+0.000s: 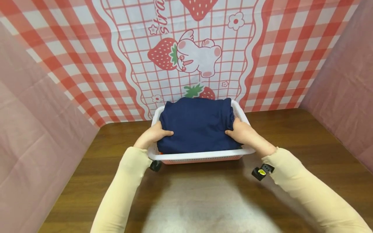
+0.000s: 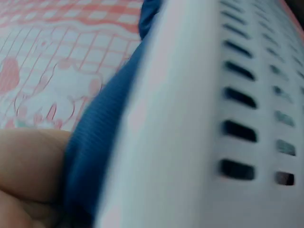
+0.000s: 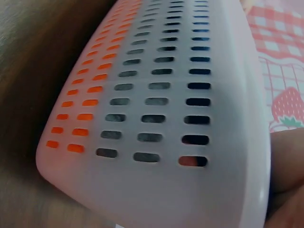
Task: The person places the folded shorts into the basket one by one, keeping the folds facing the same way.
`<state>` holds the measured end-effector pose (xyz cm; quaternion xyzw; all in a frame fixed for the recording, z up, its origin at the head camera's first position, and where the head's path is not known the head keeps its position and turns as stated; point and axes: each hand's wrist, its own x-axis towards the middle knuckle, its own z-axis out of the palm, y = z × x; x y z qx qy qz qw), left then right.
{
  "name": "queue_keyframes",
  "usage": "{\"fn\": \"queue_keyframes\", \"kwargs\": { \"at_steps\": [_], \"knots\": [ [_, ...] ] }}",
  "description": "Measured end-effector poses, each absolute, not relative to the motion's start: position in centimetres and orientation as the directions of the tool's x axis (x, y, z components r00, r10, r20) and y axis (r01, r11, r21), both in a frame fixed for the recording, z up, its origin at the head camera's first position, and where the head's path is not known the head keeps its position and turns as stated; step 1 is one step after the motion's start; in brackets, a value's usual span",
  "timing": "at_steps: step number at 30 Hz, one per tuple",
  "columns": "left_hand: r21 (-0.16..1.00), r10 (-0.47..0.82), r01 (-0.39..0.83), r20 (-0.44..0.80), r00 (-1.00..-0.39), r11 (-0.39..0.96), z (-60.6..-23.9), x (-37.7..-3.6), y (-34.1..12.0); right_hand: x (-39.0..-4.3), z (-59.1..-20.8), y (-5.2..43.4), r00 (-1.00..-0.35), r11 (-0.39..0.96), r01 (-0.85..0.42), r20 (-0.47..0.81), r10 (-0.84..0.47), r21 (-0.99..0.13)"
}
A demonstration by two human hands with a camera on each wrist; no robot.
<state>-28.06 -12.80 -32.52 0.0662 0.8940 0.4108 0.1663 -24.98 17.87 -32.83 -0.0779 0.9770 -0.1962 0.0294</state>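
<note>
A folded navy garment [image 1: 198, 126] fills the top of a white plastic basket [image 1: 201, 155]. At its left edge my left hand [image 1: 153, 132] grips the cloth, thumb on top and the other fingers hidden down the side. My right hand [image 1: 242, 130] holds the opposite edge the same way, close to some gathered fabric. In the left wrist view the garment [image 2: 102, 128] bulges above the basket rim beside my thumb. Through the slots of the basket wall [image 3: 142, 190], the right wrist view shows orange, grey and dark blue layers inside.
The basket stands on a brown wooden table [image 1: 116, 155] against a red-and-white checked strawberry cloth [image 1: 201, 58] at the back. Pink cloth hangs along the left [image 1: 38, 129] and right [image 1: 341, 64] sides. Dark wrist cameras sit below both cuffs.
</note>
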Motion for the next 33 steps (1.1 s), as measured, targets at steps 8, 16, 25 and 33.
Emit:
{"fn": "queue_keyframes", "kwargs": {
  "at_steps": [8,16,25,33],
  "knots": [
    [0.442,0.143,0.098,-0.068,-0.987,0.892,-32.5,-26.8,-11.6,-24.1,-32.8,17.1,-0.986,0.925,-0.156,0.117,-0.122,-0.346],
    [0.288,0.268,0.270,0.048,-0.962,0.919,-31.1,-26.2,-9.8,-24.8,-32.5,17.0,-0.918,0.933,-0.345,0.247,-0.312,-0.104],
    [0.127,0.453,0.436,-0.196,-0.869,0.891,-32.1,-26.4,-9.5,-26.2,-33.7,17.8,-0.864,0.864,-0.501,-0.026,-0.503,-0.055],
    [0.099,0.487,0.482,-0.323,-0.812,0.870,-32.1,-26.5,-9.3,-27.3,-33.9,18.4,-0.874,0.891,-0.449,-0.172,-0.455,-0.074]
  ]
}}
